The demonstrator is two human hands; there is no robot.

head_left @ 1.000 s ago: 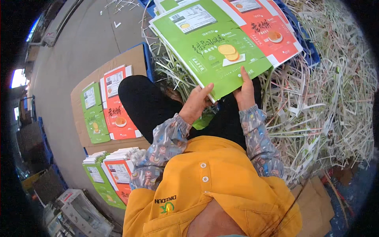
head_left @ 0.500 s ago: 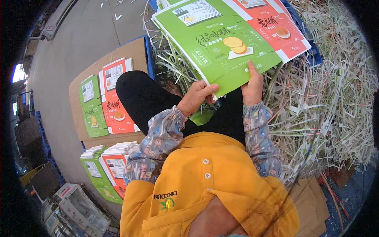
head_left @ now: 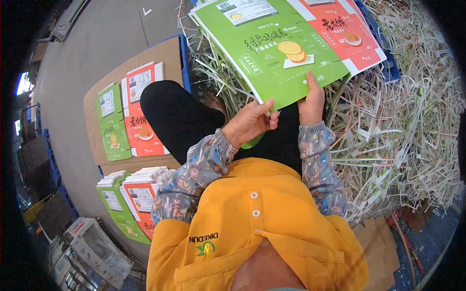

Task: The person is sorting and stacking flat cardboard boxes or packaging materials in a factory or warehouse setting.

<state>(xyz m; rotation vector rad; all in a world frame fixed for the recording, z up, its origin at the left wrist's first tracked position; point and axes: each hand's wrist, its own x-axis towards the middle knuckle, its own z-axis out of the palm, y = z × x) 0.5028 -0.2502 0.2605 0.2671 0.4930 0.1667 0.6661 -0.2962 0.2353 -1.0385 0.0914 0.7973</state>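
Note:
A stack of flat printed carton sheets, with a green sheet [head_left: 252, 63] on top, tilts up in front of me. My left hand [head_left: 250, 122] pinches its near left corner, the thumb on top and the other fingers curled at the edge. Along the near edge, my right hand [head_left: 311, 104] grips the green stack, thumb lying on the printed face and fingers hidden underneath. Joined or lying against it on the right is a red printed sheet [head_left: 347, 36] with white edges. Whether the red and green parts are connected cannot be made out.
Paper-strip waste [head_left: 388, 131] heaps on the right. To the left, a cardboard-covered pallet [head_left: 165, 58] bears flat green cartons [head_left: 114, 123] and red cartons [head_left: 143, 109]. Thicker stacks [head_left: 128, 203] stand nearer me. Folded cardboard [head_left: 381, 252] lies at the lower right.
My left hand's fingers have come further into view at the stack's corner. The stack has shifted slightly, its near edge a little higher. My right hand keeps its hold.

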